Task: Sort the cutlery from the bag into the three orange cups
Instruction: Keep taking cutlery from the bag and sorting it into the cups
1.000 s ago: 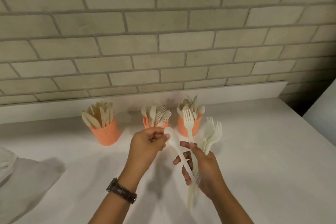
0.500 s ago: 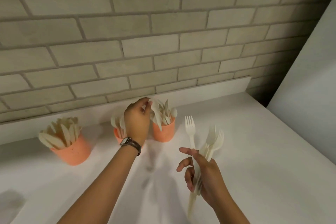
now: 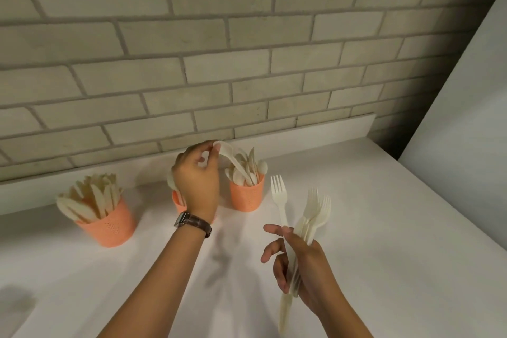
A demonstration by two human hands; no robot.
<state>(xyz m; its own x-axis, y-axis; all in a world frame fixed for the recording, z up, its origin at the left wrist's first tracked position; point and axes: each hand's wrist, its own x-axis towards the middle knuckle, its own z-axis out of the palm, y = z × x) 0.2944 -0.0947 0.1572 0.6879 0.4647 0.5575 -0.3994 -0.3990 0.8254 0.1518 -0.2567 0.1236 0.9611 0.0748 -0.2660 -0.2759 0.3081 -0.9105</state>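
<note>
Three orange cups stand along the back of the white counter. The left cup is full of knives. My left hand covers most of the middle cup. It pinches a white spoon by the bowl end, the handle slanting down into the right cup, which holds spoons. My right hand is nearer, to the right, gripping a bunch of forks by their handles, tines up.
A grey brick wall rises behind a low white ledge. A white panel stands at the right. The white counter spreads around both hands.
My left hand took the spoon from beside the forks and carried it back over the right cup. The view swung right, so the cups shifted left. My right hand kept its forks.
</note>
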